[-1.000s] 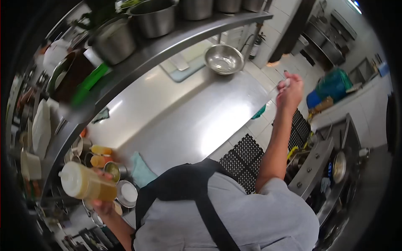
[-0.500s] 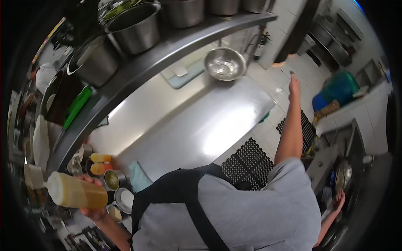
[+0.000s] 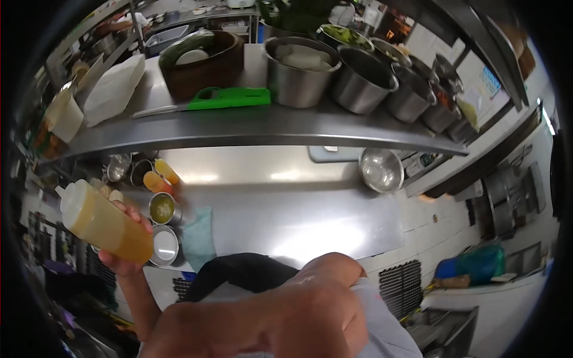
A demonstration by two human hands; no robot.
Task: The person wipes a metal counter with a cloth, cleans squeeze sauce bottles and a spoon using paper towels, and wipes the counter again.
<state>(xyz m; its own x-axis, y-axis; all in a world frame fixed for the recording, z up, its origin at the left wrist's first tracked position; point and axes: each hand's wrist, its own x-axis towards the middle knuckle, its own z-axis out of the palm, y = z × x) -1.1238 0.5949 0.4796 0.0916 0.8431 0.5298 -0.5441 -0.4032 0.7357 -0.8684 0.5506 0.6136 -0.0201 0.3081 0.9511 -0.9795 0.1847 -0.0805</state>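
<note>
At the left of the frame, the left hand (image 3: 123, 264) grasps a squeeze bottle (image 3: 106, 222) of yellow liquid, its nozzle tilted toward the upper left, near a pot (image 3: 162, 209) and a bowl (image 3: 165, 245). The right arm (image 3: 239, 319) bends across the bottom centre, its hand's grip impossible to tell. At the upper right, a blue sign (image 3: 490, 82) carries lettering too small to read.

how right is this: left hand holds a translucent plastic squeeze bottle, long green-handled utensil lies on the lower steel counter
The place is wrong: the head view shows the utensil on the raised steel shelf. The left hand does hold the bottle.
</note>
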